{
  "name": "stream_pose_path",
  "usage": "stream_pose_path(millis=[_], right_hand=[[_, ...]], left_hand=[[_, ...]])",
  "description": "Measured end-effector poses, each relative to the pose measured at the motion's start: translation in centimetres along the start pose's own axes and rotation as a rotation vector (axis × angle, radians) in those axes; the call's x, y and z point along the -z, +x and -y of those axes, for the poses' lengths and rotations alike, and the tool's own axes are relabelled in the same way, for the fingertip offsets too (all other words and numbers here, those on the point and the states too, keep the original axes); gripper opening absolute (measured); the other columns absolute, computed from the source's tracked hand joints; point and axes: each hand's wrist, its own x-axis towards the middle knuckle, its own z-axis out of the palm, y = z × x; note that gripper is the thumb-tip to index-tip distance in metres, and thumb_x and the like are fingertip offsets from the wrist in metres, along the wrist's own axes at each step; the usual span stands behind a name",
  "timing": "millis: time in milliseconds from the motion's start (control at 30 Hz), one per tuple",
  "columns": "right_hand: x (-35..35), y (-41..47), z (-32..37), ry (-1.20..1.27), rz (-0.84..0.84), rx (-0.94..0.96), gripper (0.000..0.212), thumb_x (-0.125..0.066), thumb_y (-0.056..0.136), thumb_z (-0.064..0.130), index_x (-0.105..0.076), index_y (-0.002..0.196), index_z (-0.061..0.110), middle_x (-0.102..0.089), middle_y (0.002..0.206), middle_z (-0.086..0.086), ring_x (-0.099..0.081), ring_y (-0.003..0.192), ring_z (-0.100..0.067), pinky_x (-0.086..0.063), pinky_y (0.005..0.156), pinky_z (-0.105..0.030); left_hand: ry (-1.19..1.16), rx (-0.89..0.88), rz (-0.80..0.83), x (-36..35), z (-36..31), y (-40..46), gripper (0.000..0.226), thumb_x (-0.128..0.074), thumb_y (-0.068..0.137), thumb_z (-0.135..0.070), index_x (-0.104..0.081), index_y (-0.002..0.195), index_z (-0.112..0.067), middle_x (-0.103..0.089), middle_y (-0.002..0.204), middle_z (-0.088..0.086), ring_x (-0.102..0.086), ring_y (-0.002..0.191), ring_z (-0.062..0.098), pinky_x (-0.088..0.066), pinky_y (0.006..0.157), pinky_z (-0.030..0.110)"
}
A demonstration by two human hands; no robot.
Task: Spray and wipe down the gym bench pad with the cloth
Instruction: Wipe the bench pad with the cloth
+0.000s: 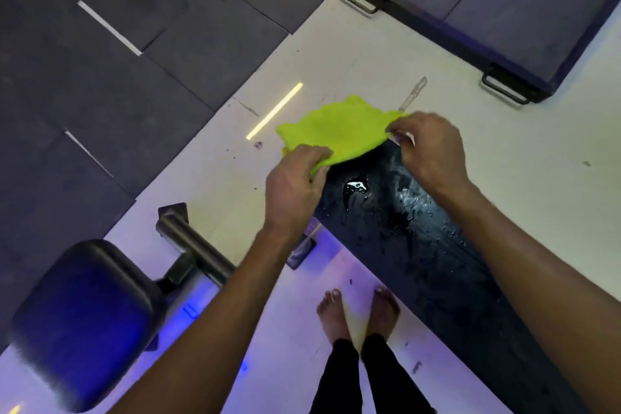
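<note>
From the head camera, looking down, both hands hold a bright yellow-green cloth (pixel 336 134) spread out over the far end of the black bench pad (pixel 420 245). The left hand (pixel 292 185) grips the cloth's near-left edge with fingers curled around it; the right hand (pixel 430 148) pinches the cloth's right corner between fingertips. The pad's surface runs diagonally toward the lower right and is wet, with droplets and a small puddle (pixel 356 186) just below the cloth. Bare feet (pixel 359 316) stand on the white floor (pixel 521 161) beside the pad. A second dark padded seat (pixel 84 319) sits at lower left, with a metal frame tube (pixel 191 245) next to it.
</note>
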Motion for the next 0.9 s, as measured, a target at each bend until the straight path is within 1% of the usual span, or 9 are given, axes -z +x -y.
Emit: stream_pose_path(millis=[100,133,233,300,367,467,533,733,900], right_hand=[[-4.5,-2.2,-1.9,-0.069,0.2,-0.029,0.039,-0.065,0.099,0.018,-0.067,0.136,0.007,-0.07,0.136,-0.018,-0.062,0.125,-0.04,-0.047,0.105,-0.047],[-5.9,-3.1,-2.6,-0.112,0.248,-0.021,0.046,-0.064,0.099,0.023,-0.061,0.142,0.005,-0.064,0.143,-0.02,-0.058,0.132,-0.04,-0.045,0.109,-0.049],[-9.6,-5.6,-4.3,-0.2,0.249,0.003,0.065,-0.055,0.102,0.037,-0.043,0.155,0.002,-0.043,0.163,-0.025,-0.042,0.15,-0.041,-0.038,0.119,-0.054],[-11.3,-6.7,-5.1,-0.217,0.216,0.025,0.074,-0.041,0.103,0.045,-0.032,0.161,0.001,-0.032,0.169,-0.025,-0.032,0.157,-0.041,-0.031,0.124,-0.056],[-12.7,-7.3,-5.7,-0.203,0.176,0.039,0.08,-0.034,0.104,0.051,-0.02,0.165,0.002,-0.02,0.174,-0.023,-0.019,0.163,-0.037,-0.021,0.13,-0.056],[-14.3,-7.7,-6.4,-0.221,0.114,0.065,0.087,-0.03,0.105,0.06,-0.006,0.168,0.004,-0.004,0.177,-0.02,-0.002,0.166,-0.034,-0.009,0.133,-0.056],[-14.9,-7.8,-6.7,-0.245,0.083,0.073,0.09,-0.029,0.104,0.064,-0.004,0.168,0.005,0.0,0.177,-0.019,0.0,0.166,-0.034,-0.009,0.133,-0.056],[-15.2,-7.8,-6.5,-0.273,0.074,0.054,0.094,-0.029,0.103,0.067,-0.002,0.168,0.005,0.002,0.177,-0.02,0.001,0.165,-0.036,-0.014,0.131,-0.061],[-15.6,-7.9,-6.7,-0.297,0.056,0.056,0.094,-0.027,0.102,0.068,-0.001,0.168,0.006,0.003,0.177,-0.019,0.002,0.165,-0.037,-0.012,0.131,-0.063]], left_hand=[[0.217,0.114,0.316,-3.9,1.7,-1.7,0.035,-0.059,0.105,-0.023,-0.066,0.138,-0.018,-0.065,0.139,0.002,-0.061,0.127,0.024,-0.045,0.098,0.034],[0.26,0.126,0.349,-5.0,2.1,-2.1,0.035,-0.054,0.107,-0.027,-0.064,0.14,-0.02,-0.064,0.14,0.001,-0.06,0.128,0.023,-0.046,0.097,0.035],[0.261,0.025,0.245,-7.1,2.5,-0.4,0.032,-0.056,0.104,-0.02,-0.069,0.132,-0.012,-0.069,0.128,0.011,-0.064,0.118,0.034,-0.054,0.091,0.043],[0.263,-0.087,0.223,-9.1,2.5,2.4,0.041,-0.059,0.1,-0.015,-0.063,0.141,-0.009,-0.062,0.14,0.02,-0.058,0.131,0.04,-0.05,0.103,0.048],[0.389,-0.177,0.356,-11.2,2.8,5.4,0.057,-0.05,0.106,-0.026,-0.038,0.161,-0.015,-0.032,0.168,0.019,-0.029,0.157,0.036,-0.03,0.121,0.048],[0.589,-0.285,0.473,-12.8,5.3,7.8,0.066,-0.029,0.111,-0.048,-0.006,0.168,-0.025,0.002,0.177,0.008,0.001,0.164,0.024,-0.011,0.131,0.046],[0.591,-0.26,0.38,-12.4,7.6,7.1,0.067,-0.024,0.109,-0.052,-0.008,0.168,-0.026,-0.001,0.177,0.004,-0.002,0.164,0.022,-0.012,0.131,0.045],[0.606,0.14,0.139,-14.1,6.8,1.2,0.069,-0.024,0.107,-0.05,-0.014,0.168,-0.019,-0.007,0.175,0.017,-0.008,0.163,0.033,-0.017,0.129,0.053],[0.582,-0.183,0.29,-15.0,6.4,8.9,0.068,-0.026,0.107,-0.055,-0.015,0.168,-0.027,-0.009,0.176,0.015,-0.008,0.163,0.033,-0.017,0.128,0.052]])
